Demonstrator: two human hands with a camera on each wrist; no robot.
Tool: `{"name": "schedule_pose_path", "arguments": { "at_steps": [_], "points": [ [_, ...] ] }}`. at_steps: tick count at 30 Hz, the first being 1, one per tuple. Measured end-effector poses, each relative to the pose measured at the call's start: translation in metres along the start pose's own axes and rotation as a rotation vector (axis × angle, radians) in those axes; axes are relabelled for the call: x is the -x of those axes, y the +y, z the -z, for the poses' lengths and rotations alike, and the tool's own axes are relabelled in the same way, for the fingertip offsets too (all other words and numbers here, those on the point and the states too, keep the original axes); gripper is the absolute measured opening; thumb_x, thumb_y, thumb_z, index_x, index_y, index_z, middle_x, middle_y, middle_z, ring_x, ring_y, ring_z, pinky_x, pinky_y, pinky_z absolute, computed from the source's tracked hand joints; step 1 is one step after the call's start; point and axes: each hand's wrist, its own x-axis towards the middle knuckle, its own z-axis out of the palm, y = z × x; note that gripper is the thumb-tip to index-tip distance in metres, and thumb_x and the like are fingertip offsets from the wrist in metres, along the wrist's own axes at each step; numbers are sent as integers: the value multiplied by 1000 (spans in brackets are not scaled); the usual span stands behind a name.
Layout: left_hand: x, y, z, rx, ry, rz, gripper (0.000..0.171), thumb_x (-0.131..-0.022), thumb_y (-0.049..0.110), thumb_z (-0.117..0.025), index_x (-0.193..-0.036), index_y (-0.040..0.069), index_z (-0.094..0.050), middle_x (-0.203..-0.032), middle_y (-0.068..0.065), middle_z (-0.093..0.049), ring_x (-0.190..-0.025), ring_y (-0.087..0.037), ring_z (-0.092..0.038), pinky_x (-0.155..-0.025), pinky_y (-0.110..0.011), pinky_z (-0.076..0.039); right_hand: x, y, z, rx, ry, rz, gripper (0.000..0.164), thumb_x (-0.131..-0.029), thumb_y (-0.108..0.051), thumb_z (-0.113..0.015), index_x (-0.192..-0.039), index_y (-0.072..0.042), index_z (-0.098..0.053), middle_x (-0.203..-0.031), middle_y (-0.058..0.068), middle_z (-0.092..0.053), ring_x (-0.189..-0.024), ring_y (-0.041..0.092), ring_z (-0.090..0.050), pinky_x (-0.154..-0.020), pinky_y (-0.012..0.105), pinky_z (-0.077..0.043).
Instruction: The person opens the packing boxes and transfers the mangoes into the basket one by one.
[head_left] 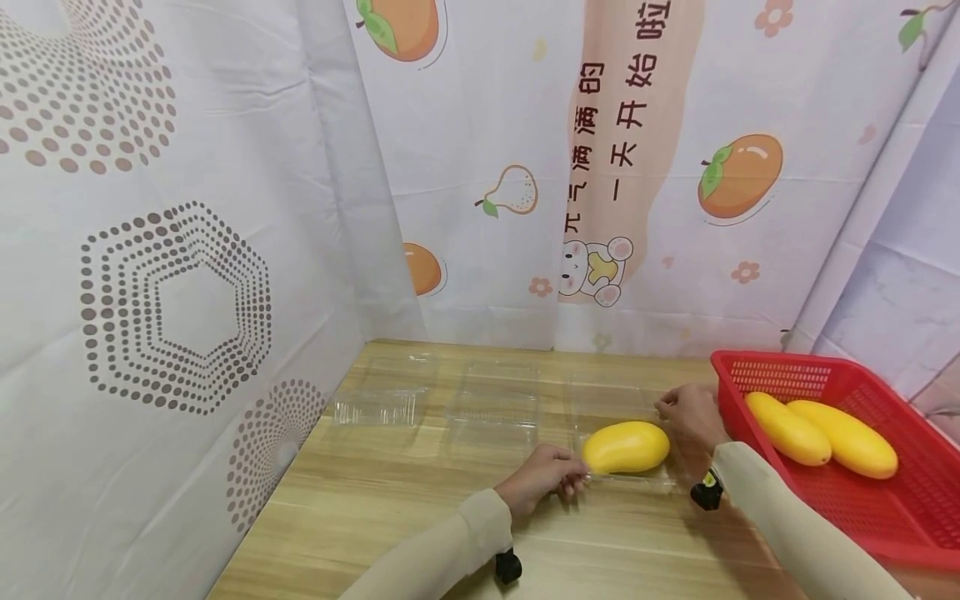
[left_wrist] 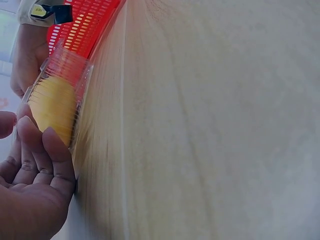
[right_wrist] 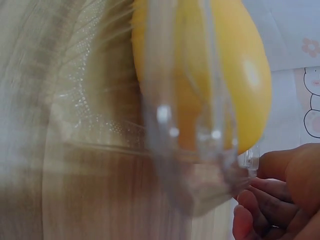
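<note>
A yellow mango [head_left: 628, 447] lies in the base of an opened clear plastic clamshell box [head_left: 633, 479], whose transparent lid [head_left: 607, 398] is folded back toward the curtain. At the box's front left corner, my left hand [head_left: 542, 478] pinches the edge between thumb and fingertips. My right hand [head_left: 693, 414] reaches over the right side and pinches the plastic edge near the lid. In the right wrist view, the thumb and bent fingers [right_wrist: 270, 205] meet at a corner of the box, with the mango [right_wrist: 240, 75] showing behind the clear wall.
Two more clear boxes, a middle one [head_left: 491, 410] and a left one [head_left: 375, 408], stand opened on the wooden table [head_left: 405, 508]. On the right, a red basket [head_left: 847, 521] holds two yellow mangoes [head_left: 843, 437]. Printed curtains [head_left: 480, 275] close off the back and left.
</note>
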Motion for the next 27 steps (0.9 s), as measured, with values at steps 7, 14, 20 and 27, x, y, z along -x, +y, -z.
{"name": "schedule_pose_path", "arguments": {
  "at_steps": [7, 14, 20, 27],
  "points": [
    [1, 1, -1, -4, -1, -1, 21, -96, 14, -70, -93, -6, -76, -70, -3, -66, -57, -9, -54, -54, -21, -47, 1, 1, -1, 24, 38, 26, 19, -98, -12, -66, -95, 4, -77, -90, 17, -74, -82, 32, -68, -75, 52, -58],
    [2, 1, -1, -4, -1, 0, 21, -96, 14, -70, -94, -6, -75, -71, -4, -66, -57, -9, -55, -54, -21, -47, 3, -6, -2, 63, 67, 95, 20, -97, -14, -70, -102, 5, -75, -96, 19, -74, -81, 31, -67, -79, 52, -58],
    [1, 0, -1, -3, 4, 7, 22, -96, 15, -71, -93, -6, -76, -71, -4, -67, -57, -9, -55, -54, -22, -47, 7, -15, 1, 62, 39, 149, 24, -97, -16, -72, -108, 5, -74, -101, 19, -73, -81, 28, -66, -77, 49, -60],
    [2, 1, -1, -5, 7, 2, 20, -95, 15, -71, -92, -4, -76, -71, -4, -67, -57, -9, -55, -54, -21, -47, 13, -23, 4, 47, 40, 282, 18, -94, -14, -75, -104, 1, -77, -94, 10, -75, -76, 20, -64, -65, 33, -57]
  ]
}}
